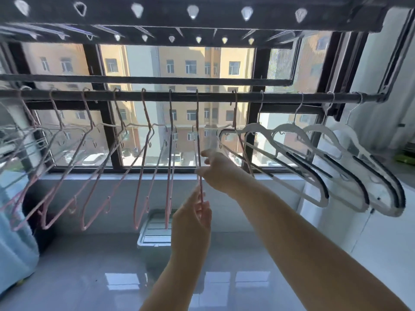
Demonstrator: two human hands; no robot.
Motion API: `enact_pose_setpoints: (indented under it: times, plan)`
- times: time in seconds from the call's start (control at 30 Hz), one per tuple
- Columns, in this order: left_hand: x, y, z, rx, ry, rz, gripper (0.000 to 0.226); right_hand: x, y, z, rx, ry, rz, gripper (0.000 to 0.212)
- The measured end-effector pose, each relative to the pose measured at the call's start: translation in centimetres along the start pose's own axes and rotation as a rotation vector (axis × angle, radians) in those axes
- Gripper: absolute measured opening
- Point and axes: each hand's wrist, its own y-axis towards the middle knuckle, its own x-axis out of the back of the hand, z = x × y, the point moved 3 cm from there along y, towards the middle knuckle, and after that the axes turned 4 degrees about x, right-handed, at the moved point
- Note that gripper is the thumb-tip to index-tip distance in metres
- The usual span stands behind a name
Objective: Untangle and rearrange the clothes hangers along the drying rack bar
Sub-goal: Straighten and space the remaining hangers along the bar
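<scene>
My left hand (192, 218) pinches the low tip of the thin pink wire hanger (197, 120); my right hand (216, 170) grips it higher. It hangs at twelve o'clock on the dark metal bar (215, 96), with a gap toward three.

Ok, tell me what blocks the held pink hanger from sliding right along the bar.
The left hand and right hand hold the pink hanger. To its right, a second pink hanger hooks the bar in its path, then four white hangers crowd the far end. Nothing else visible blocks it.
</scene>
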Motion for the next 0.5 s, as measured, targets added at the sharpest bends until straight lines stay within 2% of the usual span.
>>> enact_pose_setpoints:
  times: [0.13, 0.33, 0.5]
  plan:
    - [0.4, 0.3, 0.4, 0.034, -0.073, 0.038, 0.036, -1.5, 0.9, -1.1, -0.089, 0.101, 0.007, 0.041]
    - [0.0, -0.2, 0.8, 0.03, -0.175, 0.122, 0.043, -1.8, 0.5, -2.4, -0.077, 0.441, -0.049, 0.049]
    - [-0.7, -0.3, 0.3, 0.026, -0.217, 0.188, 0.046, -1.1, 0.1, -3.2, -0.097, 0.506, -0.081, 0.052]
